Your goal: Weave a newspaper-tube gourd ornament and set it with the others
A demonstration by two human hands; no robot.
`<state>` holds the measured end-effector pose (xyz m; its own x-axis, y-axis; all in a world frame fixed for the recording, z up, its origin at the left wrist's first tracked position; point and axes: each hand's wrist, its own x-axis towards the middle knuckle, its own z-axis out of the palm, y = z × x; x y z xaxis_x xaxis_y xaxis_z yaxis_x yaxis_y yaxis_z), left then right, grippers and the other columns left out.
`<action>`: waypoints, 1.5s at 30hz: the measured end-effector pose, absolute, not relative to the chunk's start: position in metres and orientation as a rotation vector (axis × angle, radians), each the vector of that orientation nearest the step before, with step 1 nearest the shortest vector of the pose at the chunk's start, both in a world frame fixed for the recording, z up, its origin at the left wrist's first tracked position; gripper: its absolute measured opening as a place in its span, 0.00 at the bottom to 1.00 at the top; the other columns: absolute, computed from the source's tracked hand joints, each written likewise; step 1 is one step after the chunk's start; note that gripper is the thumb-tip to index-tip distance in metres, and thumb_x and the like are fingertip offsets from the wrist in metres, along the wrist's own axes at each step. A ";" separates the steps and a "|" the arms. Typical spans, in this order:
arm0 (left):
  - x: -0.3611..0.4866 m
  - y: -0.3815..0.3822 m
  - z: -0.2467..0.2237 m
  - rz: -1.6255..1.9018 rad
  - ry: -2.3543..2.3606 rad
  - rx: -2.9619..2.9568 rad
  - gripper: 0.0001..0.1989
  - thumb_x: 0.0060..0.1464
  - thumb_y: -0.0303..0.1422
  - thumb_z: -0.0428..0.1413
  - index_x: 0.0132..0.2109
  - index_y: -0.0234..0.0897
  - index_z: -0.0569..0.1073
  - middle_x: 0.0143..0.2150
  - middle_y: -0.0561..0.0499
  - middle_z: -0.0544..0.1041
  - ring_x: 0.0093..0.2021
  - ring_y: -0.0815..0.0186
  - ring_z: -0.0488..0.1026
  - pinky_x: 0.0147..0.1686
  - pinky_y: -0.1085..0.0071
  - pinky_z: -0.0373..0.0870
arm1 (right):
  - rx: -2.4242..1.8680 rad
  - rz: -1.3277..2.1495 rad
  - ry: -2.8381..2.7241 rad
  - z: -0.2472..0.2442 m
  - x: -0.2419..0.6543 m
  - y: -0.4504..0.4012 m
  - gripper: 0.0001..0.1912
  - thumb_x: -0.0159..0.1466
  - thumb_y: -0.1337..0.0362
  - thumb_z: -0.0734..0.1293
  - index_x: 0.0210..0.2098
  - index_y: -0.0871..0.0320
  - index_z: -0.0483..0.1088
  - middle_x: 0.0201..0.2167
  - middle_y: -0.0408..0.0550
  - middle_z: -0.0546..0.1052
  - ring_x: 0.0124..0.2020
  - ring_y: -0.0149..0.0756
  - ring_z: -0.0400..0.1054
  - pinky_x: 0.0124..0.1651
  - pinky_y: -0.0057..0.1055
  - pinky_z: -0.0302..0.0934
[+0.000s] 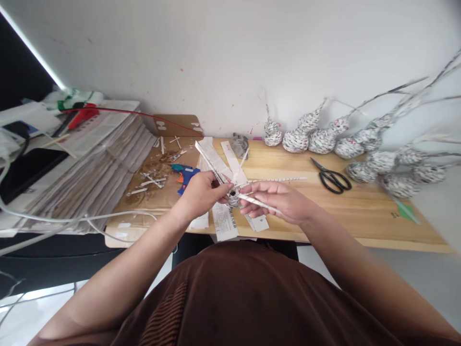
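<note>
Between my hands is a small woven paper piece [234, 198] with a dark opening and several paper tubes sticking out around it. My left hand [204, 193] grips its left side, thumb toward the opening. A rolled paper tube [261, 203] lies across the fingers of my right hand [279, 201], which are closed on it at the right of the piece. One thin tube [284, 180] points right, past my right fingers. Under the piece, printed paper strips [225, 223] are spread on the wooden table [363, 218].
A blue glue gun [186, 178] lies left of my left hand, near paper scraps [153, 181]. Black scissors [333, 179] lie at the right. Woven gourd shapes [322, 140] line the back right. Stacked newspapers [118, 168] and a white cable [46, 217] are at the left.
</note>
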<state>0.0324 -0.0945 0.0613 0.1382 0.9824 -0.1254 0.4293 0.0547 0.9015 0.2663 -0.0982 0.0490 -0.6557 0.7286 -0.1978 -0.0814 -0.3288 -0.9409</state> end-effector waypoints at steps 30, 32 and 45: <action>0.044 -0.108 0.052 1.053 1.246 2.196 0.02 0.57 0.29 0.61 0.38 0.39 0.79 0.37 0.50 0.81 0.38 0.65 0.78 0.41 0.70 0.73 | -0.895 1.170 -1.236 0.030 0.219 -0.102 0.11 0.58 0.60 0.75 0.37 0.55 0.72 0.33 0.44 0.80 0.35 0.35 0.76 0.39 0.31 0.70; 0.044 -0.109 0.051 1.048 1.234 2.203 0.02 0.58 0.29 0.60 0.38 0.38 0.78 0.36 0.50 0.81 0.35 0.66 0.77 0.39 0.71 0.72 | -0.835 1.155 -1.252 0.037 0.221 -0.103 0.14 0.59 0.58 0.74 0.39 0.54 0.69 0.34 0.43 0.79 0.34 0.33 0.74 0.37 0.31 0.69; 0.031 -0.104 0.044 1.098 1.078 2.310 0.05 0.62 0.30 0.57 0.43 0.38 0.78 0.40 0.46 0.81 0.41 0.64 0.79 0.43 0.69 0.75 | -1.081 0.773 -1.713 0.027 0.231 -0.097 0.04 0.65 0.63 0.71 0.37 0.57 0.78 0.37 0.49 0.82 0.40 0.39 0.77 0.44 0.35 0.68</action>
<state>0.0306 -0.1042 0.0445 0.4055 0.7670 0.4973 0.4836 -0.6417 0.5953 0.2312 -0.0966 0.0266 -0.1741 0.9103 0.3757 0.3207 0.4131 -0.8524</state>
